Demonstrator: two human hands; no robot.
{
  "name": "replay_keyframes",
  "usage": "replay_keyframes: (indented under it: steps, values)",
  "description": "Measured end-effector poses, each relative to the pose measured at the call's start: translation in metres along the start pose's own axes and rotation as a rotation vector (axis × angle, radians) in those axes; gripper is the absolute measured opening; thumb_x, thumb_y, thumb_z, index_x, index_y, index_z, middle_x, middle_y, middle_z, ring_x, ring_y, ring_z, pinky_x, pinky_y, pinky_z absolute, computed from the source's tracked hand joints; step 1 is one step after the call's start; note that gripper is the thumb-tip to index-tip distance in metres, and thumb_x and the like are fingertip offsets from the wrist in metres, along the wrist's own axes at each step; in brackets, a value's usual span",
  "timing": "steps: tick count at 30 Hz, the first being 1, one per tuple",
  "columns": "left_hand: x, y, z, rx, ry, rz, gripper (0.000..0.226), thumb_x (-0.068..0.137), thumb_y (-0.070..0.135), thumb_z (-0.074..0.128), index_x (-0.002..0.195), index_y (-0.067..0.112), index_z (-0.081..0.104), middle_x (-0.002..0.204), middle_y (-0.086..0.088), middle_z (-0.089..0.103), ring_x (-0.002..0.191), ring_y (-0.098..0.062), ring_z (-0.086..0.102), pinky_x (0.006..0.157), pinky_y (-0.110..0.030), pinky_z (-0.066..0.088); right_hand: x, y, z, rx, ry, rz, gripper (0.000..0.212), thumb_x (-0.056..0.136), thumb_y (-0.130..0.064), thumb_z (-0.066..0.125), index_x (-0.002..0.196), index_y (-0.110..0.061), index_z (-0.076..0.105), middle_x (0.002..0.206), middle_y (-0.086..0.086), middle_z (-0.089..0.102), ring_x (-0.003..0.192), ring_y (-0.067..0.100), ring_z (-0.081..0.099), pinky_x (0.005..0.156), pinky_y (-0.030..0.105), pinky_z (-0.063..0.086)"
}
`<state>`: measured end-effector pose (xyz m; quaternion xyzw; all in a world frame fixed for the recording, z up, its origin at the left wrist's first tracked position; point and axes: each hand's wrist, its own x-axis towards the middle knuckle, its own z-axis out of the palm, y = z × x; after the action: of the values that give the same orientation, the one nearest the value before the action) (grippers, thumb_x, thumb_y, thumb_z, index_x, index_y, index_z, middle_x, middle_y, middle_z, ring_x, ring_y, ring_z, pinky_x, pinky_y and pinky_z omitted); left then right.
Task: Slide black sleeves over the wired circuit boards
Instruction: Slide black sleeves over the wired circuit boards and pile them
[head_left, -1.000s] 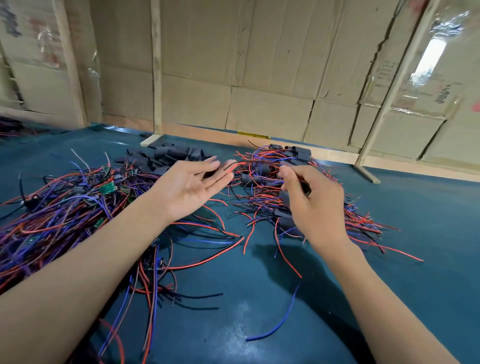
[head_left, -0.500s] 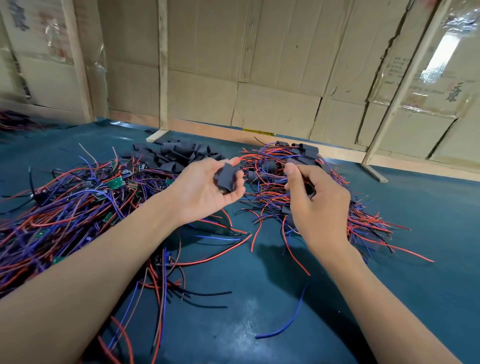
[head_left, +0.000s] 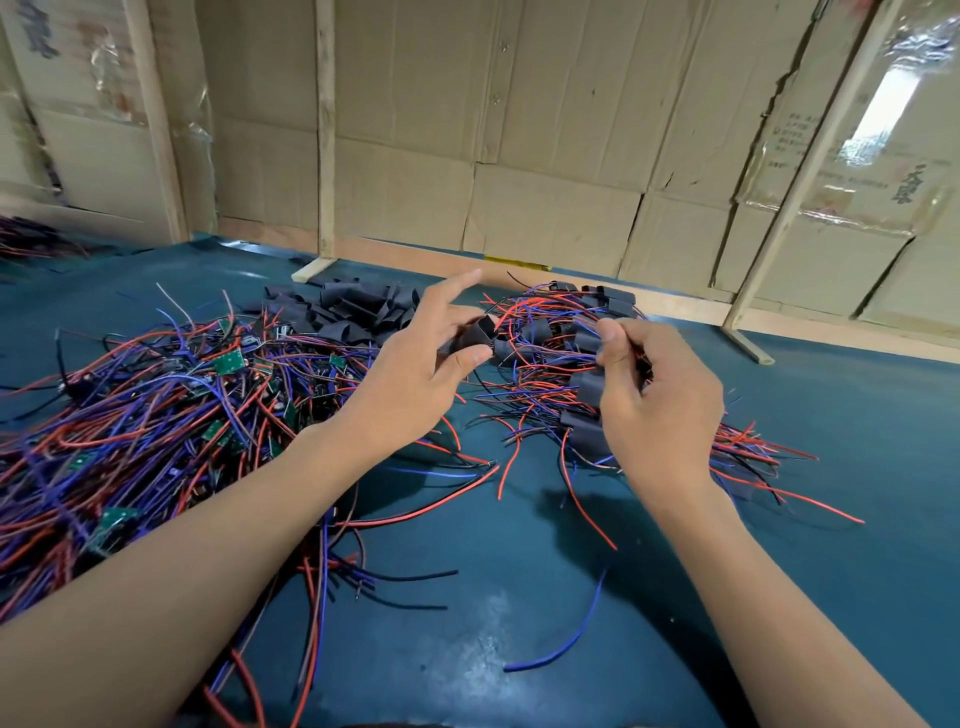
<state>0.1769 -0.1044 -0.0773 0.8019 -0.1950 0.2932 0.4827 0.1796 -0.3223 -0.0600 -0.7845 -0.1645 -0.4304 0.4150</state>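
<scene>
My left hand pinches a black sleeve between thumb and middle fingers, with the index finger pointing up. My right hand is curled around a wired board whose red and blue wires hang below it; the board itself is hidden by the fingers. The two hands are close together above the table. Loose black sleeves lie in a heap behind my left hand. Bare green circuit boards with wires are piled at the left. Sleeved boards lie in a pile beyond my right hand.
A dark teal table surface lies under everything. A single blue wire lies near the front. Cardboard walls with wooden posts close off the back. More wires lie at the far left.
My left hand, open a second ago, has taken a black sleeve and now pinches it with the index finger raised. My right hand has kept its hold on the wires.
</scene>
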Motion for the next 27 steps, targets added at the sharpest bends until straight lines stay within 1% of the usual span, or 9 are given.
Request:
replay_keyframes:
  steps: [3,5,9,13,15,16,19,23,27]
  values:
    - [-0.0010,-0.0011,0.0009,-0.056,0.016,-0.041,0.065,0.095,0.019,0.063,0.144,0.049,0.032,0.129,0.008,0.063,0.126,-0.004,0.056,0.114,-0.033,0.040,-0.0010,-0.0007,0.0015,-0.004,-0.014,-0.028,0.022,0.103,-0.035,0.056,0.102,-0.019,0.071,0.079,-0.007,0.064,0.066,0.015,0.050,0.064,0.034,0.039]
    - [-0.0027,0.0012,0.0023,-0.111,0.023,-0.053,0.062,0.094,0.025,0.063,0.141,0.052,0.034,0.131,-0.002,0.061,0.125,-0.011,0.058,0.108,-0.046,0.045,-0.0012,-0.0002,0.0020,-0.001,-0.042,-0.051,0.019,0.102,-0.032,0.059,0.103,-0.019,0.072,0.081,-0.005,0.064,0.067,0.018,0.053,0.065,0.035,0.042]
    - [-0.0035,0.0055,0.0044,-0.189,0.068,-0.060,0.058,0.091,0.032,0.063,0.139,0.053,0.037,0.127,-0.004,0.062,0.118,-0.014,0.064,0.095,-0.048,0.055,-0.0010,0.0025,0.0005,0.012,-0.073,-0.104,0.016,0.100,-0.029,0.062,0.101,-0.018,0.074,0.079,-0.003,0.064,0.066,0.021,0.054,0.064,0.037,0.045]
    - [-0.0029,0.0015,0.0024,-0.203,0.078,-0.070,0.057,0.093,0.027,0.064,0.136,0.054,0.038,0.122,0.009,0.066,0.122,-0.011,0.060,0.102,-0.049,0.050,0.0007,0.0049,-0.0001,0.022,-0.095,-0.112,0.015,0.099,-0.029,0.061,0.101,-0.020,0.073,0.081,-0.005,0.066,0.069,0.019,0.056,0.066,0.037,0.048]
    - [-0.0025,0.0002,0.0009,-0.164,0.066,-0.069,0.060,0.094,0.022,0.064,0.134,0.058,0.036,0.120,0.024,0.065,0.124,-0.002,0.057,0.108,-0.039,0.046,0.0011,0.0050,0.0001,0.022,-0.078,-0.090,0.017,0.100,-0.034,0.059,0.102,-0.023,0.073,0.081,-0.007,0.067,0.068,0.018,0.057,0.067,0.038,0.049]
    - [-0.0024,0.0005,0.0001,-0.136,0.059,-0.066,0.062,0.095,0.020,0.064,0.133,0.060,0.035,0.118,0.033,0.063,0.123,0.004,0.056,0.109,-0.028,0.044,0.0014,0.0049,0.0002,0.016,-0.068,-0.077,0.019,0.100,-0.037,0.058,0.102,-0.026,0.072,0.081,-0.009,0.067,0.068,0.017,0.057,0.068,0.038,0.050]
    - [-0.0030,0.0034,-0.0010,-0.100,0.053,-0.067,0.065,0.096,0.013,0.064,0.131,0.059,0.033,0.109,0.047,0.058,0.117,0.016,0.054,0.099,-0.004,0.036,0.0021,0.0049,0.0010,0.008,-0.053,-0.032,0.021,0.100,-0.044,0.055,0.100,-0.031,0.071,0.078,-0.010,0.068,0.067,0.013,0.059,0.069,0.038,0.052]
    - [-0.0034,0.0061,-0.0005,-0.103,0.062,-0.053,0.065,0.096,0.005,0.062,0.130,0.053,0.033,0.104,0.045,0.060,0.110,0.018,0.055,0.093,0.000,0.034,0.0025,0.0039,0.0013,-0.005,-0.056,-0.023,0.021,0.098,-0.046,0.055,0.098,-0.032,0.071,0.078,-0.013,0.069,0.068,0.009,0.061,0.070,0.037,0.052]
    - [-0.0033,0.0048,-0.0010,-0.102,0.066,-0.048,0.064,0.096,0.009,0.064,0.131,0.054,0.034,0.108,0.043,0.060,0.117,0.012,0.055,0.097,-0.003,0.035,0.0036,0.0057,0.0002,-0.042,-0.075,-0.055,0.018,0.098,-0.040,0.059,0.098,-0.029,0.073,0.084,-0.012,0.071,0.073,0.011,0.063,0.072,0.036,0.052]
